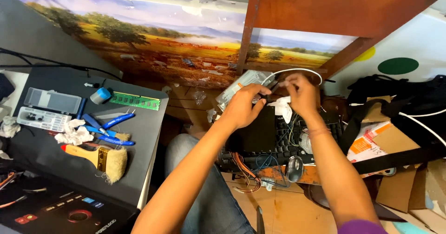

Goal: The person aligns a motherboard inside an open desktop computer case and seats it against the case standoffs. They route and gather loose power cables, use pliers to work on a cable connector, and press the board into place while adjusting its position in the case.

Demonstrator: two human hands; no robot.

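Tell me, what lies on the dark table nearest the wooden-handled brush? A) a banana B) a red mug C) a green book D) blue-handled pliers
D: blue-handled pliers lie just above the brush on the table, beside crumpled tissue.

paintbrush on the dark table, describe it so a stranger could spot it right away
Start at the dark table on the left. Near its front edge, just below the blue-handled tools, lies the paintbrush. It alone has a yellow wooden handle, red tip and wide pale bristles.
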